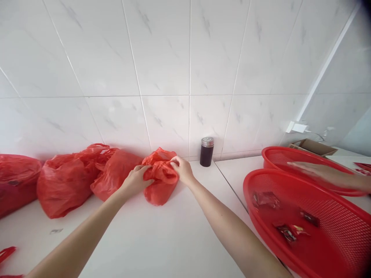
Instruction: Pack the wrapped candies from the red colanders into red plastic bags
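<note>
A small red plastic bag (158, 195) stands on the white table near the tiled wall, its top crumpled and gathered. My left hand (136, 179) grips the left side of its rim, thumb and fingers closed on the plastic. On the other side, my right hand (183, 170) pinches the upper edge of the same bag. What is inside the bag is hidden. Just left of it rests another red plastic bag (116, 173), close behind my left hand.
Larger filled red bags (66, 185) line the wall at left. A dark jar with a silver lid (206, 152) stands by the wall. At right, a red basket (252, 185) holds several wrapped packets; a co-worker's hand (315, 170) is over a second basket (278, 151). Behind is a cardboard box (315, 146).
</note>
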Demonstrator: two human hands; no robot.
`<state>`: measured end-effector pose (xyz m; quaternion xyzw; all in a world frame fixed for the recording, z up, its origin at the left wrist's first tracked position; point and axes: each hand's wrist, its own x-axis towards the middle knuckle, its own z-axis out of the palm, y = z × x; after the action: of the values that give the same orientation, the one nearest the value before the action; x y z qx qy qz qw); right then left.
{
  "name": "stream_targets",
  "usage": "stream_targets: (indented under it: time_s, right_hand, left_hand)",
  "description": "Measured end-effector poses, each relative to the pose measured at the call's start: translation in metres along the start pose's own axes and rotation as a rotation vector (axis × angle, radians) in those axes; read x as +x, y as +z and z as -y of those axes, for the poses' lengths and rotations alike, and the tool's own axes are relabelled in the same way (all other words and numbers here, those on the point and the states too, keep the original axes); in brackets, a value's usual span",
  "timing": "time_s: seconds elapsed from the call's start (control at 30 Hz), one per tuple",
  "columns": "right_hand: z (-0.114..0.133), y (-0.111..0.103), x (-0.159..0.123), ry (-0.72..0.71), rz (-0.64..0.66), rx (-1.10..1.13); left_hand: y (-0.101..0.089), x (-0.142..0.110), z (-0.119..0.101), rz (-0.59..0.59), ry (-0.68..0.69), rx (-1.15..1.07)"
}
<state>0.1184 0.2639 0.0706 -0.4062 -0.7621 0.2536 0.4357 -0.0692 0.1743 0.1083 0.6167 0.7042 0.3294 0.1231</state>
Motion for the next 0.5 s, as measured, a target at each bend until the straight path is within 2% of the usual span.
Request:
stream_targets:
  time_s: [0.13, 0.23, 0.3, 0.37, 0.43, 0.5]
  right_hand:
    - [-0.011, -0.012, 0.012, 0.111, -0.235, 0.023]
    - [-0.013, -0.029, 0.021, 0.114, -0.363, 0.014]
    - [-0.010, -0.041, 0.022, 0.079, -0.403, -0.010]
    - [-0.004, -0.047, 0.017, 0.022, -0.393, -0.048]
    - [0.006, -0.043, 0.007, -0.055, -0.330, -0.083]
    - [0.016, -0.029, -0.005, -0.164, -0.140, -0.178]
  left_hand:
    - [0.000, 0.009, 0.011, 0.090, -0.069, -0.032]
    - [-0.003, 0.014, 0.015, 0.030, -0.119, -0.117]
    - [-0.005, 0.019, 0.016, -0.040, -0.145, -0.222]
    - [-0.008, 0.023, 0.012, -0.117, -0.170, -0.383]
    - [-0.012, 0.028, 0.004, -0.185, -0.189, -0.578]
    - [-0.015, 0.030, -0.009, -0.237, -0.183, -0.772]
